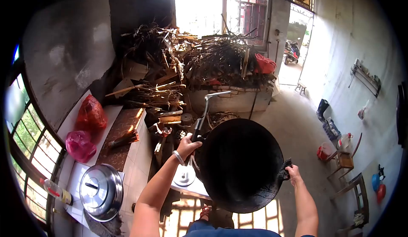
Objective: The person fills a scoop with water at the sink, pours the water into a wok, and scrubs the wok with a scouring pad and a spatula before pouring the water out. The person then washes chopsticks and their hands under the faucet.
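Note:
A large black wok (240, 164) is held up in front of my body, tilted so its dark inside faces me. My right hand (293, 173) is closed on the wok's right side, with a dark cloth (285, 169) at the grip. At the wok's left edge, my left hand (187, 147) is closed around the black handle of a metal spatula (207, 103). The spatula's thin end points up and away; its blade shows nearly edge-on. Whether my left fingers also grip the wok's left handle is hidden.
A metal pot lid (101, 190), an oil bottle (58, 191), and red and pink plastic bags (91, 114) sit on the left counter. Firewood (216, 58) is piled ahead. A white stool (183, 178) stands below my left hand; chairs (343, 158) line the right wall.

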The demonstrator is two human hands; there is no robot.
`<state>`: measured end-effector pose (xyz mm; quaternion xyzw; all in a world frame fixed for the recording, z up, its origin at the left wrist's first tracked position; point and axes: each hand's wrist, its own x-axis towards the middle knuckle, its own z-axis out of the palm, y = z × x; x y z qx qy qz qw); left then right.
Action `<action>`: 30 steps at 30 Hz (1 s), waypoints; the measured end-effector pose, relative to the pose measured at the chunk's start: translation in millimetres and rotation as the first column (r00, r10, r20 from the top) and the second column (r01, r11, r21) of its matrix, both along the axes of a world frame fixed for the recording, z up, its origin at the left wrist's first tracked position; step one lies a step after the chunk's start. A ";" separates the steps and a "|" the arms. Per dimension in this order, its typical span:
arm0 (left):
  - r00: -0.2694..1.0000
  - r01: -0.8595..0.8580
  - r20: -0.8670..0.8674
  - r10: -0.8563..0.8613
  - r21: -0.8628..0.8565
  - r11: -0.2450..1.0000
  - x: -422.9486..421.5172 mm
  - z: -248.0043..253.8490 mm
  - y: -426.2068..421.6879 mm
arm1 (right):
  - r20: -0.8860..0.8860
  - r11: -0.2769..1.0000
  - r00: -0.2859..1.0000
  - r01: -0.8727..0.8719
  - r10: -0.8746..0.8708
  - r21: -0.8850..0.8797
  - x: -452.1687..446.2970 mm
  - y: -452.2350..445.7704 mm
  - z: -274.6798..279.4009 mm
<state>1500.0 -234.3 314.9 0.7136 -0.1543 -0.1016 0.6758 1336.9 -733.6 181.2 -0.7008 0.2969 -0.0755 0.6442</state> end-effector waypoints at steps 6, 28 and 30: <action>0.950 -0.200 -0.244 0.196 0.008 0.980 107.1 -91.2 54.7 | -0.189 0.993 0.982 -0.045 0.024 -0.107 142.5 32.6 -14.6; 0.897 -0.221 -0.360 0.255 0.133 0.966 227.8 -257.3 77.6 | -0.299 0.946 0.952 -0.034 -0.068 -0.322 264.6 44.1 -124.1; 0.905 -0.227 -0.354 0.236 0.070 0.971 224.8 -257.9 70.7 | -0.282 0.956 0.957 -0.016 -0.070 -0.293 259.9 48.5 -122.2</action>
